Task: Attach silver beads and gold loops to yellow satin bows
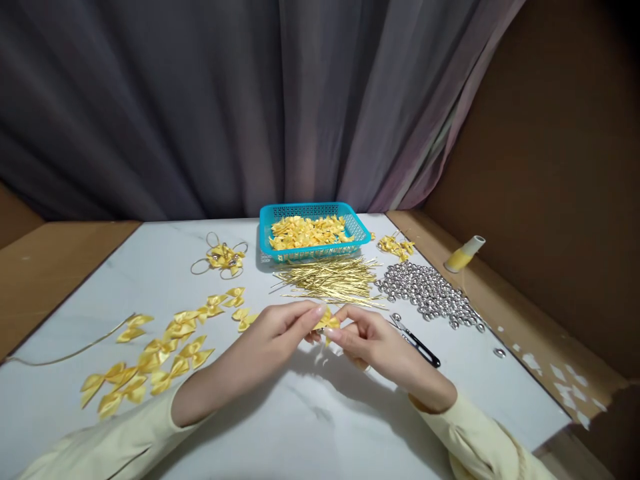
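Between my two hands, just above the table, is a yellow ribbon bow. My left hand pinches its left side between thumb and fingers. From the right, my right hand pinches the same bow, its thumb at the lower middle. A small shiny bit shows at the bow's centre, partly hidden by the fingertips. Several loose yellow bows lie on the table left of my left hand. Beyond both hands is a pile of gold twist ties. Small silver rings are heaped past my right hand.
A blue basket full of yellow bows stands at the back. Bows with looped ties lie back left, and another small bunch back right. Black-handled scissors lie near my right wrist. A thread spool stands at the right.
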### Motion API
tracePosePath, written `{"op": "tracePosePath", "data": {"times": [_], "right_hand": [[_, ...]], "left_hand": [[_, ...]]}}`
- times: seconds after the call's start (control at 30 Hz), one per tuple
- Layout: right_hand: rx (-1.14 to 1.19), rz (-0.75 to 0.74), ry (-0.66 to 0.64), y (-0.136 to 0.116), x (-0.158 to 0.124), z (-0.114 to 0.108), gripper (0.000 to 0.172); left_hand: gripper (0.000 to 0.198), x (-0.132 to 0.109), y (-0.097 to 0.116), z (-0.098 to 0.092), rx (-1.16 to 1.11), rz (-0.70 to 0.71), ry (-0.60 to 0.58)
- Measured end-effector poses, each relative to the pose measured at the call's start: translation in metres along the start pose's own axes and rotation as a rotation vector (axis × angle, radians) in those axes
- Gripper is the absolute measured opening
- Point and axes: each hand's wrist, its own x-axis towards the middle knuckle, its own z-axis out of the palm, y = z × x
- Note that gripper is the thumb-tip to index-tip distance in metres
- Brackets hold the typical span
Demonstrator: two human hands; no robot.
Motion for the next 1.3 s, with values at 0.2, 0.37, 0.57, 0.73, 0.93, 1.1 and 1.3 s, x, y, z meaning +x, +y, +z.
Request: {"op": "tracePosePath", "data": {"times": [0.2, 0.37, 0.57, 0.73, 0.93, 1.1, 1.3], "right_hand": [[0.103, 0.028, -0.003, -0.004, 0.000, 0.000, 0.025], [0.124, 0.015, 0.001, -0.003, 0.001, -0.002, 0.024], [0.088, 0.022, 0.015, 0.000, 0.002, -0.004, 0.027], [0.102, 0.031, 0.000, 0.002, 0.003, -0.005, 0.033], [0.121, 0.024, -0.016, -0.001, 0.001, -0.004, 0.030], [0.111, 0.011, 0.001, -0.002, 0.001, -0.005, 0.029], [0.040, 0.003, 0.009, 0.003, 0.003, -0.007, 0.031]], "left_hand": [[0.029, 0.001, 0.002, -0.001, -0.181, -0.042, -0.033], [0.016, 0.004, -0.005, -0.001, -0.313, -0.128, -0.094], [0.016, 0.008, -0.013, -0.003, -0.384, -0.208, -0.075], [0.016, 0.007, -0.009, -0.001, -0.348, -0.210, -0.042], [0.019, 0.007, -0.008, -0.002, -0.343, -0.210, -0.085], [0.021, 0.007, -0.007, -0.003, -0.369, -0.219, -0.115], [0.017, 0.008, -0.009, -0.002, -0.362, -0.197, -0.078]]}}
